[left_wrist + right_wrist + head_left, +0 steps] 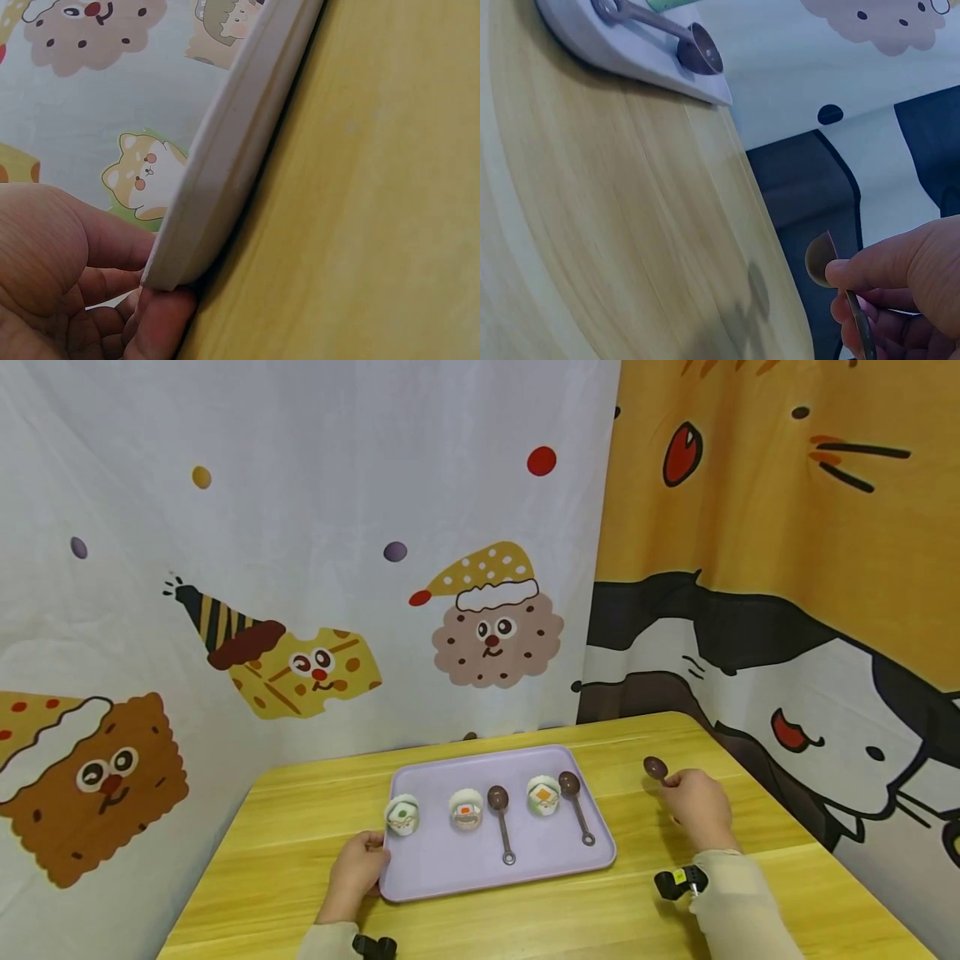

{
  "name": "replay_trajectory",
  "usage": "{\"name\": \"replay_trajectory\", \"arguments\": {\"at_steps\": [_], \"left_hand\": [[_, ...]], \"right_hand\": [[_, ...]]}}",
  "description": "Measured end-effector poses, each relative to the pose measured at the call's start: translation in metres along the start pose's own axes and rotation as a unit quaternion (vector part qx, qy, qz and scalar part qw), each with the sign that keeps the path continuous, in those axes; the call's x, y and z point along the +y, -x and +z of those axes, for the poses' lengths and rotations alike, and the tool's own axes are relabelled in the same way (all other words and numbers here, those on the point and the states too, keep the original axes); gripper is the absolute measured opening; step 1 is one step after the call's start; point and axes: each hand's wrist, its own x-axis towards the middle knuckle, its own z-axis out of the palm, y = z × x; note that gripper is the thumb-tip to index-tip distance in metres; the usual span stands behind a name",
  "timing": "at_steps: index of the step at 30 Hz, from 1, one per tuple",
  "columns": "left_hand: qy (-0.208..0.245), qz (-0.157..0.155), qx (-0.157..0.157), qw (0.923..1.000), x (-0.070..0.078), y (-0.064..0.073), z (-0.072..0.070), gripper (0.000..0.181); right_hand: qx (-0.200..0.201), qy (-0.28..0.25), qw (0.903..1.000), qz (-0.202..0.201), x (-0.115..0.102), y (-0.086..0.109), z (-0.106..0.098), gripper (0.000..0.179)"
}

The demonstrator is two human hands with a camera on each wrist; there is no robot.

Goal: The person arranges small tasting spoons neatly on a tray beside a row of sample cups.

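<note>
My left hand (356, 870) grips the left edge of a lilac tray (442, 877), thumb on top and fingers beneath the rim. Over the table to the tray's right, my right hand (701, 808) pinches a brown measuring spoon (822, 259) by its handle near the bowl. On the tray stand three small white cups with coloured tops: a green-marked cup (402, 815) at the left, an orange-red-marked cup (466, 810) in the middle and an orange-diamond cup (543, 796) at the right. One brown spoon (498, 799) lies beside the middle cup, another spoon (570, 785) beside the right cup.
The yellow wood-grain table (300, 810) reaches back to a white cartoon curtain (330, 527) and, at the right, an orange and black-and-white printed curtain (750, 527). Each wrist wears a small black camera (681, 882).
</note>
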Motion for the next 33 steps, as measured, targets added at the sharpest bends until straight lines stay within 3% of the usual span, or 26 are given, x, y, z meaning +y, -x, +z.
{"name": "replay_trajectory", "arguments": {"at_steps": [11,33], "left_hand": [[0.003,0.002,0.000,1.0000,-0.001,-0.001,0.001,0.035],[0.003,-0.002,-0.012,0.9999,-0.002,-0.002,-0.001,0.036]], "right_hand": [[0.000,-0.015,0.9998,-0.014,-0.020,0.005,0.015,0.023],[0.019,-0.048,0.9974,-0.051,-0.079,0.028,0.051,0.017]]}}
